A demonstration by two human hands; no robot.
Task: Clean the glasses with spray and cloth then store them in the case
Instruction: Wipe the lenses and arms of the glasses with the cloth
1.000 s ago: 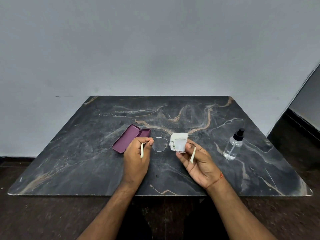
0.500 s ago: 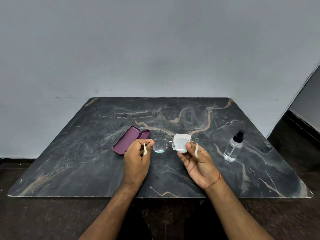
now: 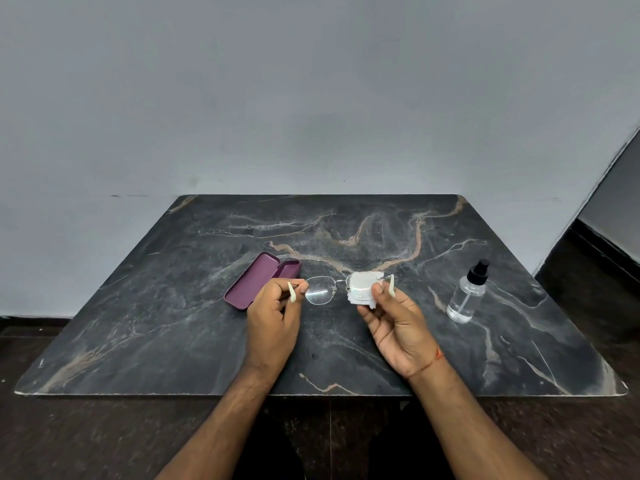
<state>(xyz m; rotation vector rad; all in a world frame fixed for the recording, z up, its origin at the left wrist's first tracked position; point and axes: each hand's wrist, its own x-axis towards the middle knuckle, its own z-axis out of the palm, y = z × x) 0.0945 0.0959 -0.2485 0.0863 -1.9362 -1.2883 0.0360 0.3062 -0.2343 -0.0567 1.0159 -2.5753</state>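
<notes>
- The thin metal-rimmed glasses (image 3: 341,289) with clear lenses and pale cream temple tips are held up over the middle of the dark veined marble table (image 3: 173,323), off its surface, probably so both faces of a lens can be reached.
- The left hand (image 3: 273,315) pinches the frame at its left hinge, fingers curled, the cream tip poking out between them; this looks like a steadying grip.
- The right hand (image 3: 394,318) pinches the small white cleaning cloth (image 3: 362,289) around the right-hand lens, thumb on the near side and the fingers seemingly behind it, palm turned up. I judge the wiping step is under way.
- The plum-coloured hard glasses case (image 3: 258,282) lies open just beyond the left hand, seemingly ready to take the frame.
- The small clear plastic spray bottle (image 3: 467,296) with a black nozzle stands upright well to the right, apart from both hands.
- Count: one pair of glasses, one cloth, one case, one bottle, two hands.
</notes>
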